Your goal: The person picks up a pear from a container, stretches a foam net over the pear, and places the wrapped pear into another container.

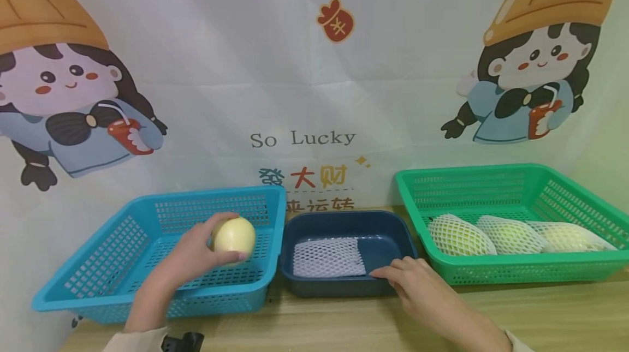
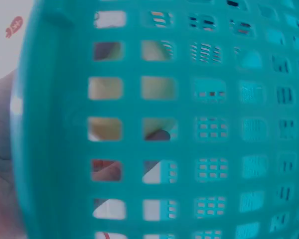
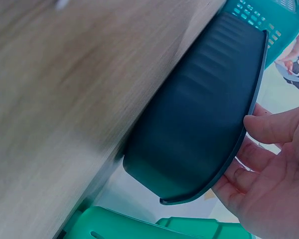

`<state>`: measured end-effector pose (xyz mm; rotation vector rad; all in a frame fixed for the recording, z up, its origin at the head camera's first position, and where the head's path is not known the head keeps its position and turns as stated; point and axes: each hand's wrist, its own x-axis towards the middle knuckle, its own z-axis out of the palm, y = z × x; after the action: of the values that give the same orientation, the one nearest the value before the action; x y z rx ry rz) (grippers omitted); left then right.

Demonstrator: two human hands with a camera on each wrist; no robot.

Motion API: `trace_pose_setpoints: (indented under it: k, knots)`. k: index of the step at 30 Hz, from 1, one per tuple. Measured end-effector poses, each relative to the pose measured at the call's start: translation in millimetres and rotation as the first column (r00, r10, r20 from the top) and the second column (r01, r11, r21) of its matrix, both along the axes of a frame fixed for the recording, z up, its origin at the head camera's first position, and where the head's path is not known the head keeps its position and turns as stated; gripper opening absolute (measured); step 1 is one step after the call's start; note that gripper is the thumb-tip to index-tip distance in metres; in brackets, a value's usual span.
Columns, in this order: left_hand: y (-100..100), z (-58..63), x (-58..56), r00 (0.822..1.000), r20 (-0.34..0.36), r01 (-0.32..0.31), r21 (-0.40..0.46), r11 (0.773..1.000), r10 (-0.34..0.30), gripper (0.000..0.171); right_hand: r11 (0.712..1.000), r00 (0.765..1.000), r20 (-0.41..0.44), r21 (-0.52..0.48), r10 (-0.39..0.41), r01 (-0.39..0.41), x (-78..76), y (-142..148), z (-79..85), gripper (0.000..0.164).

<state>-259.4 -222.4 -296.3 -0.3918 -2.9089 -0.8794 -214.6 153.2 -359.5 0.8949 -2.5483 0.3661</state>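
Note:
My left hand point(image 1: 203, 243) holds a pale yellow round fruit point(image 1: 235, 237) above the blue slotted basket point(image 1: 147, 303), thumb on the near side. In the left wrist view the basket wall point(image 2: 184, 109) hides most of the hand and the fruit. My right hand point(image 1: 417, 286) is at the near right rim of a dark blue plastic basin point(image 1: 339, 286). The right wrist view has its thumb against the outside of the rim, with the other fingers point(image 3: 244, 174) behind it. A flat white foam net point(image 1: 328, 257) lies inside the basin on the left.
On the right stands a green slotted basket point(image 1: 530, 264) with three pale fruits in foam nets point(image 1: 513, 236). All the containers sit on a wooden table point(image 1: 354, 324). A white printed cloth point(image 1: 304, 68) hangs behind them.

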Motion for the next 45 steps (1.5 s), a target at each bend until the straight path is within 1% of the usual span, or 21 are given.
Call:
trace_pose_setpoints:
  k: [5, 10, 12, 19, 22, 25, 29, 33, 38, 41, 42, 45]
  knots:
    - [4, 9.4, 5.3, 1.0, -0.013, 0.019, 0.068, 0.998, -0.018, 0.078, 1.0, 1.0, -0.008, 0.002, -0.002, 0.002, -0.3, 0, -0.4, 0.03]
    - [10, 16.3, 11.9, 1.0, -0.014, 0.017, 0.098, 0.995, -0.016, 0.078, 1.0, 1.0, -0.015, 0.005, -0.003, 0.003, -0.7, 1, -1.3, 0.03]
    - [13, 19.5, 15.4, 0.999, -0.019, 0.027, 0.115, 0.993, -0.025, 0.077, 1.0, 1.0, -0.019, 0.005, -0.003, 0.003, -0.9, 1, -1.5, 0.029]
    - [32, 32.2, 33.6, 0.994, -0.061, 0.098, 0.161, 0.982, -0.089, 0.074, 1.0, 0.999, -0.033, -0.003, 0.007, -0.007, -1.5, 2, -2.4, 0.03]
    - [42, 35.3, 41.6, 0.989, -0.083, 0.131, 0.156, 0.979, -0.119, 0.073, 1.0, 0.999, -0.045, -0.007, 0.01, -0.011, -1.8, 2, -3.2, 0.03]
    - [52, 36.8, 48.9, 0.988, -0.084, 0.144, 0.139, 0.98, -0.133, 0.073, 1.0, 0.999, -0.052, -0.006, 0.012, -0.013, -2.1, 2, -3.5, 0.03]
    - [68, 35.8, 56.2, 0.987, -0.063, 0.155, 0.126, 0.98, -0.148, 0.072, 1.0, 0.999, -0.044, -0.005, 0.017, -0.018, -2.3, 2, -2.9, 0.03]
    - [83, 31.1, 62.3, 0.983, -0.038, 0.181, 0.118, 0.976, -0.177, 0.072, 1.0, 0.999, -0.046, -0.007, 0.018, -0.018, -2.4, 2, -3.0, 0.03]
    - [96, 24.9, 68.5, 0.973, -0.022, 0.23, 0.101, 0.968, -0.229, 0.073, 1.0, 0.999, -0.048, -0.007, 0.006, -0.006, -1.2, 2, -1.8, 0.029]
    - [101, 20.7, 70.9, 0.961, -0.034, 0.278, 0.079, 0.957, -0.276, 0.071, 1.0, 0.999, -0.043, -0.008, 0.0, 0.0, -0.9, 2, -2.2, 0.029]
    - [103, 18.9, 71.7, 0.955, -0.042, 0.295, 0.06, 0.954, -0.292, 0.071, 1.0, 0.999, -0.042, -0.008, -0.001, 0.0, -1.0, 2, -2.6, 0.029]
    - [107, 11.5, 74.4, 0.934, -0.058, 0.355, 0.016, 0.935, -0.353, 0.07, 1.0, 0.999, -0.041, -0.007, 0.0, -0.001, -1.6, 1, -3.9, 0.029]
